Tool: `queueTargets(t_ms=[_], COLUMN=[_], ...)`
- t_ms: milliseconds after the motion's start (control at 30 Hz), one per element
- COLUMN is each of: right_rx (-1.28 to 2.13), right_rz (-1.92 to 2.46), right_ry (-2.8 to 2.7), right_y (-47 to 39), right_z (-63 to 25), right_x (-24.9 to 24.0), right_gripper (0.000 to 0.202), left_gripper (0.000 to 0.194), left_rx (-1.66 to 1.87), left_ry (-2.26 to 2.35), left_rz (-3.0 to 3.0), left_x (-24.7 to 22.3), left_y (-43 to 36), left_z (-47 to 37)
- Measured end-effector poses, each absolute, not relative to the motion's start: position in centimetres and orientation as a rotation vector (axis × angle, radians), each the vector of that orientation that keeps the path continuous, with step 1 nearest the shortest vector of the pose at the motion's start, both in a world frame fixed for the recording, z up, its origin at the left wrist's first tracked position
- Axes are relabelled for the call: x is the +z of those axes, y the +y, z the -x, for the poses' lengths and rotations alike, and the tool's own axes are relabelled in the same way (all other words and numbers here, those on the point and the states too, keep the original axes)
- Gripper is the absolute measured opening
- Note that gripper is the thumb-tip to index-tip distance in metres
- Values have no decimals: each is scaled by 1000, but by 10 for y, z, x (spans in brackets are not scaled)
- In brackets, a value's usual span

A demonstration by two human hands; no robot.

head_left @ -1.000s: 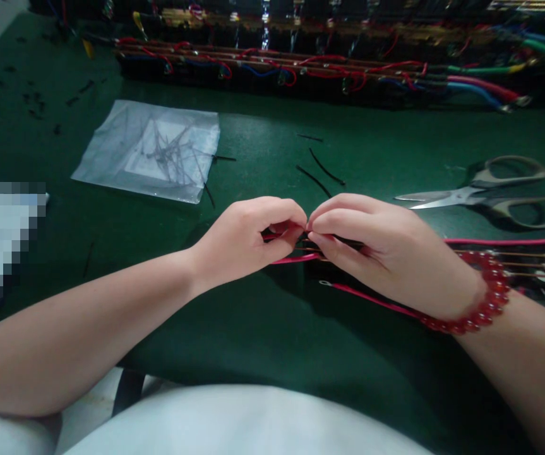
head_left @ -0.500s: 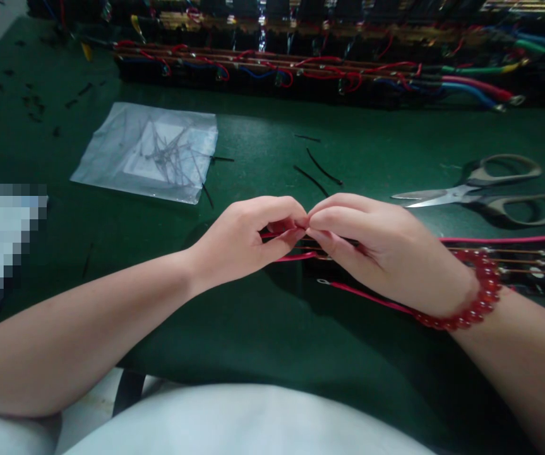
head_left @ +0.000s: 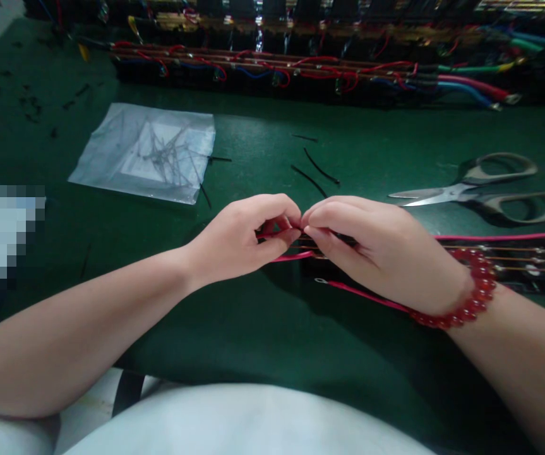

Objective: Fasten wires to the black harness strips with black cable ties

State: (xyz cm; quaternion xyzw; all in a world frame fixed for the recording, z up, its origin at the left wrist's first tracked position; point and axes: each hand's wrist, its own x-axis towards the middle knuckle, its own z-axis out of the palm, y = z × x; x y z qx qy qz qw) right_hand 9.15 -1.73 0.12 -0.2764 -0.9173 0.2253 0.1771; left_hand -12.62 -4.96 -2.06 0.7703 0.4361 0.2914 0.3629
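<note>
My left hand (head_left: 248, 235) and my right hand (head_left: 367, 243) meet at the fingertips over the left end of a long black wired assembly (head_left: 513, 264). Each has thumb and fingers pinched closed, and whatever sits between the tips is too small to make out. Red wire (head_left: 293, 257) shows under my left fingers and runs toward the assembly. Below my right hand, a red lead (head_left: 367, 295) ends in a bare ring terminal (head_left: 320, 280). My right wrist, wearing a red bead bracelet (head_left: 483, 284), covers part of the assembly.
Scissors (head_left: 461, 188) lie on the green table (head_left: 263, 133) beyond my right hand. Short black tubes or ties (head_left: 322, 165) are nearby. A clear plastic bag (head_left: 106, 148) holds several thin ties at left. Larger wired assemblies (head_left: 272, 66) line the back.
Both hands keep their pinch at nearly the same spot. The fingers shift slightly, and the whole view slides a little.
</note>
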Motion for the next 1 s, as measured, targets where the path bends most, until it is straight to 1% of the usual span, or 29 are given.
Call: queueTargets(t_ms=[33, 133, 167, 200, 400, 533, 667, 700, 733, 833, 867, 933, 1000], right_rx=[648, 675, 678, 677, 685, 712, 665, 637, 599, 498, 493, 514, 479], right_rz=[786, 769, 767, 770, 829, 825, 835, 852, 874, 946, 970, 1021, 1089], right_ry=[-2587, -2575, -2574, -2571, -2571, -2587, -2619, -2648, -2685, -2816, -2858, -2935, -3000], right_y=[-17, -17, -18, -18, -19, -19, -19, -19, -20, -23, -24, -24, -22], right_z=[-92, -93, -93, -93, -92, -91, -91, -92, -92, -97, -100, -107, -114], right_x=[1, 1, 0, 0, 3, 4, 3, 4, 5, 15, 18, 25, 28], right_gripper=[21, 18, 18, 18, 19, 19, 15, 17, 23, 52, 57, 56, 46], left_gripper=[10, 44, 52, 56, 49, 44, 41, 41, 42, 44, 44, 42, 39], left_rx=[727, 618, 585, 557, 500, 490, 489, 492, 496, 496, 488, 465, 453], left_ry=[1111, 1104, 1121, 1145, 1317, 1280, 1253, 1252, 1247, 1231, 1231, 1238, 1230], left_rz=[-2004, -2084, -2120, -2161, -2306, -2377, -2408, -2401, -2394, -2374, -2368, -2355, -2335], left_x=[-20, -20, -20, -21, -23, -23, -24, -24, -24, -22, -22, -20, -19], left_y=[-49, -49, -49, -49, -53, -53, -53, -53, -53, -53, -52, -52, -50], left_z=[127, 130, 130, 130, 128, 130, 131, 131, 131, 131, 132, 133, 135])
